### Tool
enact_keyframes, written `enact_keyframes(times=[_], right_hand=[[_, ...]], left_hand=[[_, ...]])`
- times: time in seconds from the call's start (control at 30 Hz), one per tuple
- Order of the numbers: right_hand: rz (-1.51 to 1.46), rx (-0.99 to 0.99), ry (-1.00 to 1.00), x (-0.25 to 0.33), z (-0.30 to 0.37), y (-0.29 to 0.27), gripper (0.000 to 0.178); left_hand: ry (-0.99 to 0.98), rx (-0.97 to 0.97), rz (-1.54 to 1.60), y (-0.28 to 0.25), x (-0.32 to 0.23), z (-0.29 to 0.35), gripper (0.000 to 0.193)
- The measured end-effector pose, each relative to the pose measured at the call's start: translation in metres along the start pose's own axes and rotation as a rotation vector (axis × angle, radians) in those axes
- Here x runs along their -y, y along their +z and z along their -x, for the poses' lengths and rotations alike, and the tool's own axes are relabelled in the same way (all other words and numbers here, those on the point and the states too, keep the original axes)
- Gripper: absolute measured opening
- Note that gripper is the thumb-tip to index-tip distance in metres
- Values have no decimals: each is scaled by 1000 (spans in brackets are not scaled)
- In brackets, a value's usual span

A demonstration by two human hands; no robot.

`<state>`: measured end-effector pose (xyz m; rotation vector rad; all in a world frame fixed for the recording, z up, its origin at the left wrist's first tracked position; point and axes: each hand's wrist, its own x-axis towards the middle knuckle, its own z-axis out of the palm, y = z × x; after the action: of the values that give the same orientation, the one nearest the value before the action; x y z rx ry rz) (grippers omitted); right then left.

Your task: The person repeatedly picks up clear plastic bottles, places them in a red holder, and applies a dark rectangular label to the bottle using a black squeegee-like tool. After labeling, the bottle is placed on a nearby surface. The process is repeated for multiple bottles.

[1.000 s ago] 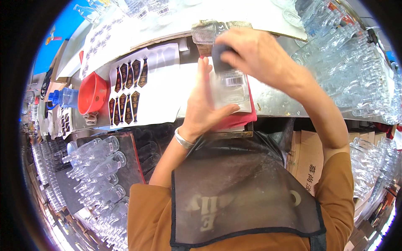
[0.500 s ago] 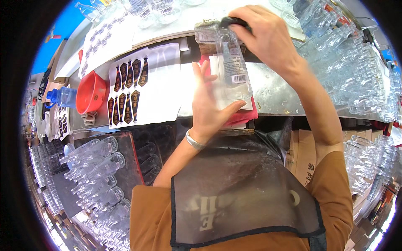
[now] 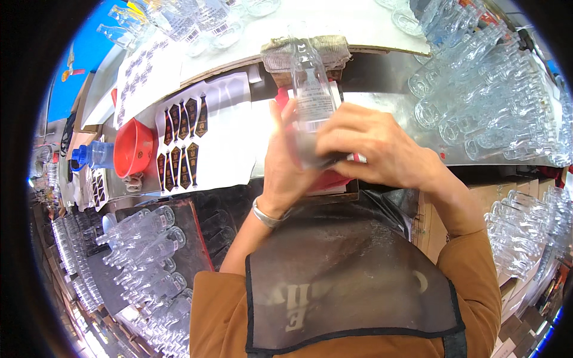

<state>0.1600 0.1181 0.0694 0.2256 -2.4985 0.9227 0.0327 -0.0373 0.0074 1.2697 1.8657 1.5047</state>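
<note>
A clear glass bottle (image 3: 311,89) with printed text lies with its neck on a folded grey cloth (image 3: 335,52) and its base toward me. My left hand (image 3: 283,155), with a silver bangle at the wrist, holds the bottle's lower left side near the base; its thumb is hidden. My right hand (image 3: 373,143) is closed over the lower right of the bottle. A dark edge of the black hand tool shows under its fingers, the rest hidden by the hand. Red cloth (image 3: 329,180) lies beneath the bottle.
Left of the bottle lies a sheet of dark tie-shaped labels (image 3: 185,116), beside a red bowl (image 3: 132,148) and a blue-capped bottle (image 3: 95,155). Many clear bottles (image 3: 489,89) are stacked at right; others (image 3: 146,238) stand lower left. Printed bottles (image 3: 203,21) are at the back.
My right hand has come down from the bottle's neck to its lower part with the black tool. My left hand has closed in around the base.
</note>
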Motion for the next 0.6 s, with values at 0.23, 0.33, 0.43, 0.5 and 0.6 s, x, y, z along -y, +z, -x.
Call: enact_keyframes(times=[0.23,0.33,0.43,0.5,0.6], right_hand=[[-9,-382,189,-65,-2,-7,23],[-74,-240,107,-23,36,12,25],[-216,-81,277,-2,41,0,30],[-5,-197,351,-26,22,-7,25],[380,-412,332,-57,-15,-27,27]], left_hand=[[165,106,-209,-11,20,-6,104],[178,87,-188,-12,23,-5,103],[175,60,-203,-10,22,-4,104],[182,56,-256,-8,16,-6,105],[167,39,-239,-5,13,-4,105]])
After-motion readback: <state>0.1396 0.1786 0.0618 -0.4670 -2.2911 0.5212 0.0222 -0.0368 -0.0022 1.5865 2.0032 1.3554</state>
